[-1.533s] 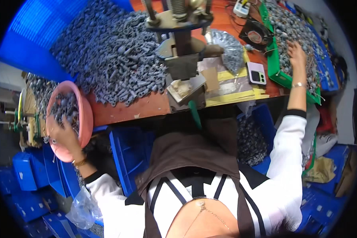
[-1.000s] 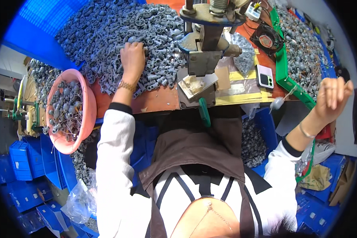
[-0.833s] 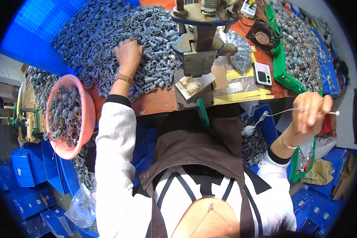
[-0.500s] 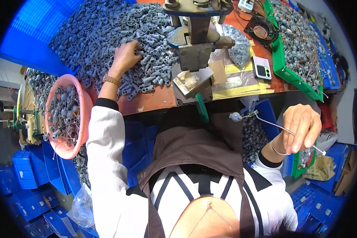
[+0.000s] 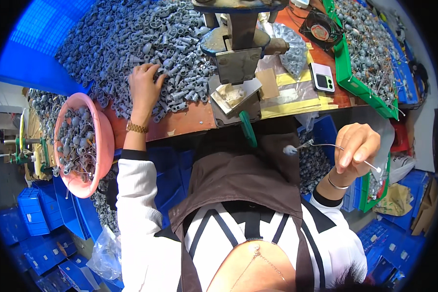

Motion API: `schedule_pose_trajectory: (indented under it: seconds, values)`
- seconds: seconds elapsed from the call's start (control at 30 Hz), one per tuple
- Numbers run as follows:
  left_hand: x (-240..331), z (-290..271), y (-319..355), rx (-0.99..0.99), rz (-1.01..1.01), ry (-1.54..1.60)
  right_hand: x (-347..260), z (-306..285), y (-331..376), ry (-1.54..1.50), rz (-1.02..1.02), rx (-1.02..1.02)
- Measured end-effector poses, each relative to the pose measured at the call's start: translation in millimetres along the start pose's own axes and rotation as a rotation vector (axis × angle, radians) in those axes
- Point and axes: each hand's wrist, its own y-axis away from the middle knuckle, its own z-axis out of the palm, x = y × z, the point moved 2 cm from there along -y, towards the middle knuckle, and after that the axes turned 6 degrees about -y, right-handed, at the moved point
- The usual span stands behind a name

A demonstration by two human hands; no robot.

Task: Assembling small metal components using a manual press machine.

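My left hand (image 5: 145,90) rests at the near side of a heap of small grey plastic fittings (image 5: 180,44) on the table, its thumb apart from the fingers. Its fingertips reach down among the fittings, and nothing shows held in it. On the right, in front of the table edge, my right hand (image 5: 357,146) pinches a thin white wire (image 5: 321,144). From the wire's left end hangs a small grey ball-shaped part (image 5: 290,150), beside a small metallic piece. The wire's white tip sticks out past my fingers on the other side.
A bench press (image 5: 238,53) with a green handle (image 5: 247,129) stands mid-table. Left is a pink basin (image 5: 107,146) of wired parts. Toward the right are a phone (image 5: 322,78), a fan (image 5: 321,31) and a green-edged tray (image 5: 355,87) of wired parts. Blue crates (image 5: 31,211) stand below.
My left hand has shifted left and a little nearer over the heap, its thumb now spread from the fingers. My right hand has moved slightly left and farther away with the wire.
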Motion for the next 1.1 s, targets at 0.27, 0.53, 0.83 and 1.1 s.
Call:
schedule_pose_trajectory:
  seconds: [0.27,0.53,0.83,1.1]
  values:
    - [35,-25,6,0.090,-0.216,0.619,14,3,4,0.312,0.030,0.140]
    - [136,-27,42,-0.136,-0.170,1.026,33,18,4,0.249,0.213,0.317]
    - [159,-24,31,-0.224,0.155,0.478,36,16,12,0.259,0.239,0.348]
    - [166,-5,50,-0.260,-0.339,1.060,41,17,9,0.290,0.237,0.322]
